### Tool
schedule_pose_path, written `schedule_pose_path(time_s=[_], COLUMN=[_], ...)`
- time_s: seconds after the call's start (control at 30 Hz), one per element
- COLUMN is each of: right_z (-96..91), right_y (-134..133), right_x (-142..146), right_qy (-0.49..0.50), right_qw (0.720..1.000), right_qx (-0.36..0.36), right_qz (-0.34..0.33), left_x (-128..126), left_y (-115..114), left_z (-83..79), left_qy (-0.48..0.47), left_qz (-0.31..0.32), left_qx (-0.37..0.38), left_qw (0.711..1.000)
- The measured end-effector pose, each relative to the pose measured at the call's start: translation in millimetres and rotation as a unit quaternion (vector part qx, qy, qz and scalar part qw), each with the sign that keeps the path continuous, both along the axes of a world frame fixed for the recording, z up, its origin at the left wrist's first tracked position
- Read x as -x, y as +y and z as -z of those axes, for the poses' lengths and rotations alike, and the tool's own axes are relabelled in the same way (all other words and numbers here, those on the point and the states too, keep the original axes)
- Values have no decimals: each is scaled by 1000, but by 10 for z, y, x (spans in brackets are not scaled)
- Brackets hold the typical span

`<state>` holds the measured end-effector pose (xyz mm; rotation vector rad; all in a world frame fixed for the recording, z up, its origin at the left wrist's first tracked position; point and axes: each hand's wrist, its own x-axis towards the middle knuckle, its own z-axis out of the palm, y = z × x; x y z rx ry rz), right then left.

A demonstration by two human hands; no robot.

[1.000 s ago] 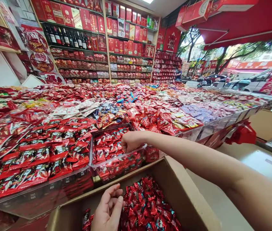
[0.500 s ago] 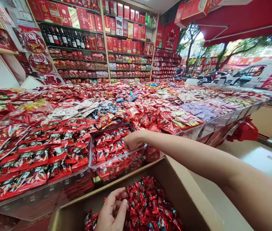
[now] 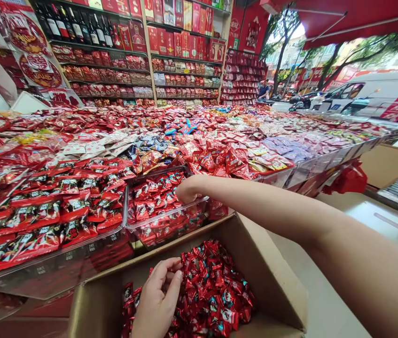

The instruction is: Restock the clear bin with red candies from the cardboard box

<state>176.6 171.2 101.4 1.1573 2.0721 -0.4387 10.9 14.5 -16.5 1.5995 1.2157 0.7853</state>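
Observation:
My left hand [image 3: 159, 293] is over the cardboard box [image 3: 265, 263], loosely curved, with a gap between thumb and fingers and nothing visible between them. Beneath and beside it lies a heap of red-wrapped candies [image 3: 216, 281], some with blue and white print. My right hand [image 3: 189, 188] reaches into a clear plastic bin [image 3: 167, 227] at its right front corner. Its fingers are curled down against the red-wrapped candies [image 3: 152, 195] there. The fingertips are hidden, so whatever they hold cannot be seen.
Left of the bin lie rows of larger red and black packets [image 3: 43, 220] in a clear tray. Behind, a long display of mixed wrapped sweets [image 3: 202, 134] runs back to shelves with wine bottles [image 3: 75, 28] and red boxes. A white van [image 3: 371, 101] stands outside at right.
The view has tilted downward, showing more of the box. My right hand stays at the bin's corner. The left hand stays at the candy heap, its thumb and fingers slightly closer together.

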Motion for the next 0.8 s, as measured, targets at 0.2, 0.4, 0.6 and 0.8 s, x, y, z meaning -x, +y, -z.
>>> schedule_pose_path(time_s=[0.2, 0.4, 0.6, 0.8], right_z=[-195, -608, 1013, 1984], right_y=[-158, -914, -1278, -1130], right_x=[-71, -297, -79, 206], right_qy=[43, 296, 183, 215], right_qw=[994, 950, 982, 960], right_qx=[-61, -93, -16, -134], right_qz=[78, 45, 44, 119], left_x=[25, 75, 86, 68], left_y=[45, 119, 98, 98], left_z=[33, -56, -17, 55], left_qy=[7, -54, -36, 20], left_qz=[4, -62, -50, -28], left_qx=[-22, 3, 14, -10], left_qw=[1000, 997, 998, 999])
